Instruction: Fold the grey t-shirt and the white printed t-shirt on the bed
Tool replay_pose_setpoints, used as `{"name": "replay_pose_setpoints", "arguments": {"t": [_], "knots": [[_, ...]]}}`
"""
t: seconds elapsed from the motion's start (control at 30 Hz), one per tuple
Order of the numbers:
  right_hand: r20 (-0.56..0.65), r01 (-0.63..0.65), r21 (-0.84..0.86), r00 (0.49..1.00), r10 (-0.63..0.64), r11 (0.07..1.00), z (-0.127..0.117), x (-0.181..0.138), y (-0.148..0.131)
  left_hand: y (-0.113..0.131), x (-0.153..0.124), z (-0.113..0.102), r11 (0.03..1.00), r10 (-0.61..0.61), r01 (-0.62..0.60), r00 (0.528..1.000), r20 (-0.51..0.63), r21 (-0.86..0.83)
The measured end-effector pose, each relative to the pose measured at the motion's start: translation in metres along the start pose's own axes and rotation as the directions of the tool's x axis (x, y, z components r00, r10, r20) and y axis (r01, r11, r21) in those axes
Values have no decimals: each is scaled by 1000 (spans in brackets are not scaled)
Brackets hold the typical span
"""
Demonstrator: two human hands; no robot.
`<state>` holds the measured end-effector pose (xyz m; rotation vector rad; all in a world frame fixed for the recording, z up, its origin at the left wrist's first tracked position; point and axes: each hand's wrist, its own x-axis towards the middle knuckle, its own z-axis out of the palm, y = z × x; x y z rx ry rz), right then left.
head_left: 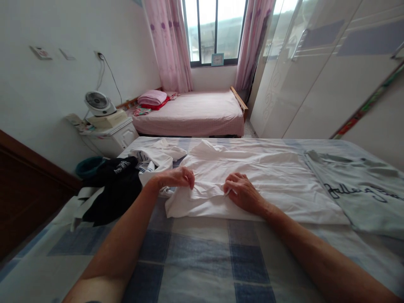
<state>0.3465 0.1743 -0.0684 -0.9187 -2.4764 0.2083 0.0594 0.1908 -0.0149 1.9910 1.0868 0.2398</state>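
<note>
A white shirt point(271, 176) lies spread across the checked bed sheet, with wrinkles near its left end. My left hand point(181, 177) pinches the cloth at that end, fingertips pointing down. To its right, my right hand point(241, 191) has its fingers curled on the same shirt, gripping a raised fold. Between the two hands the fabric forms a small ridge. Just left of my left hand lies a crumpled white garment with dark stripes point(154, 160). A grey-green shirt with dark lettering point(362, 189) lies flat by the white shirt's right end.
Black clothing point(116, 189) is heaped at the left edge of the blue-and-white bed sheet point(198, 256). Beyond stand a white bedside cabinet point(120, 136) with a fan point(99, 103) on top, and a pink bed point(202, 111). White wardrobes point(309, 75) line the right side.
</note>
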Motion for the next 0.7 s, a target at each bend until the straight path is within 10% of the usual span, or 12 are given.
{"name": "replay_pose_setpoints", "arguments": {"t": [0.1,0.27,0.5,0.7], "knots": [[5,25,10,1000,-25,1000,-7,-1,-5,1,6,5,984,-73,100,982,-172,148],[-118,-119,42,985,123,992,-7,1,-18,24,28,40,929,195,-8,861,-470,370],[-107,-339,-93,938,329,936,12,-1,-13,15,22,97,818,176,39,933,-314,574],[-23,-379,-223,923,384,898,8,-1,-15,-3,9,101,758,70,128,959,-275,639]]}}
